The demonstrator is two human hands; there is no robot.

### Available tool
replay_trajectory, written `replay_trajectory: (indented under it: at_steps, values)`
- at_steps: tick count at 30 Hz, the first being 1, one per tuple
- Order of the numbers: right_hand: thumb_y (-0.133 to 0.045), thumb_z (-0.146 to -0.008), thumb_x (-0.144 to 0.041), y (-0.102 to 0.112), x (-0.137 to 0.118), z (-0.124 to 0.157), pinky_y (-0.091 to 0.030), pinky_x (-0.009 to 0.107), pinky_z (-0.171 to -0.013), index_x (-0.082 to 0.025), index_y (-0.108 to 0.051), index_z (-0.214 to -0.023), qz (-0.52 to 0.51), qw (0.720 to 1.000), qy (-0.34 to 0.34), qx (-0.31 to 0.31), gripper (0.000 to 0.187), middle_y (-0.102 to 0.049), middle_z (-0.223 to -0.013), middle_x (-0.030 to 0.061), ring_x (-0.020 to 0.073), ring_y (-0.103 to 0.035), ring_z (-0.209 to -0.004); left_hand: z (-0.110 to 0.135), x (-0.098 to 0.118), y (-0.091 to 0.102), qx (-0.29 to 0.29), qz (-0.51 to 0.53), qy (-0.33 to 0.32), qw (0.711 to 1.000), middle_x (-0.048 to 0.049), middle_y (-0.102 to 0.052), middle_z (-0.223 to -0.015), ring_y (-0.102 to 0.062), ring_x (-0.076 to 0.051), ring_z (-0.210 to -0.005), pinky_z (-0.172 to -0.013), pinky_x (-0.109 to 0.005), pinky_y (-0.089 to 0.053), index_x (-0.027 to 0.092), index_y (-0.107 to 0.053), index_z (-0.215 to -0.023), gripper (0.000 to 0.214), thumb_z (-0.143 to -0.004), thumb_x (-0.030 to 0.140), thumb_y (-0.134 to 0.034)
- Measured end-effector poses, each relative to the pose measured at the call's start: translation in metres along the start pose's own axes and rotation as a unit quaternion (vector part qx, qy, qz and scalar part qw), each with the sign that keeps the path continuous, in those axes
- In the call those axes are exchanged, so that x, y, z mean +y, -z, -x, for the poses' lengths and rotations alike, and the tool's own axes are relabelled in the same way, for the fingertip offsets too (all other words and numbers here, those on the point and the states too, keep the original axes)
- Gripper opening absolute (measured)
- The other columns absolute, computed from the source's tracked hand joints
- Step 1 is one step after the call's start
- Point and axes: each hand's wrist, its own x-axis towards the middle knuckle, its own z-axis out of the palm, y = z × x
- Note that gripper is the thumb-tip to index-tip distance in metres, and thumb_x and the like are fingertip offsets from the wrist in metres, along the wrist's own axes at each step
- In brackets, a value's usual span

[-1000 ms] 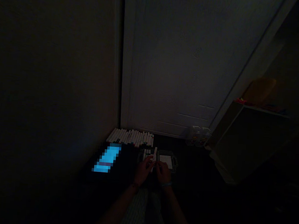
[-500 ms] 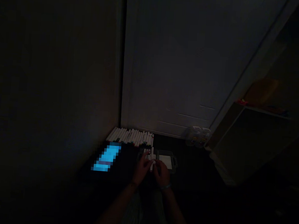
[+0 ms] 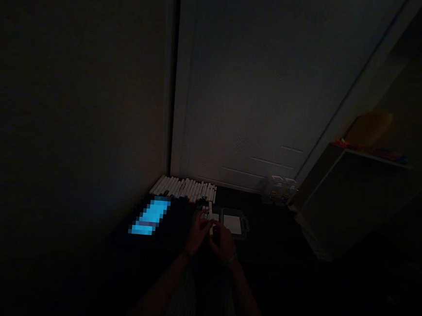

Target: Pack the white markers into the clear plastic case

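Observation:
A white marker stands out lengthwise between my hands, over the left half of an open clear plastic case. Around its lower part the fingers of my left hand are closed. My right hand pinches at the same marker from the right, and the fingertips of both hands meet there. Several other markers lie in the case's left half, partly covered by my left hand. In the right half of the case is a white sheet. Dim light hides the finer finger detail.
A row of several white markers lies along the wall at the back of the dark table. To the left glows a blurred-out phone-like screen. Two clear plastic cases stand at the back right, near a cabinet.
Both hands have shifted slightly left with the marker, which now sits closer to the other markers in the case. The right hand has turned inward. The view has tipped slightly.

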Motion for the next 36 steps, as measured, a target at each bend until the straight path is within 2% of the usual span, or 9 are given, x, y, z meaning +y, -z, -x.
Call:
replay_trajectory:
  at_steps: [6, 13, 18, 21, 27, 36]
  values:
    - [-0.054, -0.080, -0.021, 0.000, 0.002, -0.002, -0.044, 0.036, -0.089, -0.025, -0.046, -0.124, -0.048, 0.998, 0.028, 0.009, 0.045, -0.056, -0.116, 0.0061, 0.0196, -0.053, -0.103, -0.004, -0.001, 0.000, 0.006, -0.032, -0.002, 0.999, -0.0001, -0.062, -0.081, -0.063, -0.015, -0.078, -0.070, -0.028, -0.049, 0.021, -0.041, -0.116, 0.040, -0.079, 0.032, -0.049]
    - [-0.058, -0.077, -0.021, 0.000, 0.003, -0.004, -0.046, 0.036, -0.085, -0.027, -0.046, -0.124, -0.067, 0.998, 0.011, 0.010, 0.049, -0.059, -0.110, 0.0056, 0.0196, -0.056, -0.097, -0.005, -0.007, 0.000, 0.007, -0.061, -0.004, 0.998, -0.0030, -0.064, -0.090, -0.063, -0.016, -0.084, -0.075, -0.029, -0.048, 0.020, -0.044, -0.115, 0.038, -0.081, 0.036, -0.045]
    - [-0.057, -0.078, -0.021, -0.002, 0.006, -0.004, -0.046, 0.035, -0.086, -0.028, -0.043, -0.128, -0.073, 0.997, 0.002, -0.001, 0.053, -0.058, -0.112, 0.0047, 0.0190, -0.056, -0.097, -0.005, -0.009, -0.001, 0.016, -0.089, -0.004, 0.996, -0.0048, -0.065, -0.091, -0.063, -0.017, -0.084, -0.072, -0.029, -0.048, 0.020, -0.046, -0.115, 0.039, -0.081, 0.038, -0.046]
    - [-0.056, -0.077, -0.020, -0.005, 0.009, -0.003, -0.047, 0.034, -0.083, -0.028, -0.040, -0.131, -0.064, 0.998, 0.002, -0.002, 0.057, -0.059, -0.109, 0.0049, 0.0188, -0.057, -0.093, -0.004, -0.007, -0.001, 0.013, -0.114, -0.002, 0.993, -0.0043, -0.066, -0.090, -0.064, -0.017, -0.080, -0.068, -0.028, -0.048, 0.021, -0.046, -0.115, 0.038, -0.081, 0.039, -0.045]
    - [-0.057, -0.075, -0.019, -0.006, 0.010, -0.002, -0.046, 0.036, -0.085, -0.029, -0.038, -0.132, -0.046, 0.999, 0.004, 0.004, 0.062, -0.058, -0.114, 0.0049, 0.0205, -0.055, -0.099, -0.002, 0.003, -0.001, 0.005, -0.160, 0.004, 0.987, -0.0009, -0.066, -0.077, -0.064, -0.016, -0.071, -0.065, -0.026, -0.047, 0.022, -0.047, -0.116, 0.039, -0.081, 0.039, -0.045]
    - [-0.059, -0.073, -0.020, -0.004, 0.007, -0.002, -0.048, 0.033, -0.080, -0.027, -0.038, -0.133, -0.047, 0.999, -0.006, 0.006, 0.063, -0.059, -0.106, 0.0054, 0.0194, -0.056, -0.090, -0.001, 0.008, -0.001, -0.002, -0.158, 0.003, 0.987, -0.0003, -0.067, -0.081, -0.065, -0.016, -0.072, -0.064, -0.024, -0.047, 0.025, -0.047, -0.115, 0.037, -0.081, 0.040, -0.045]
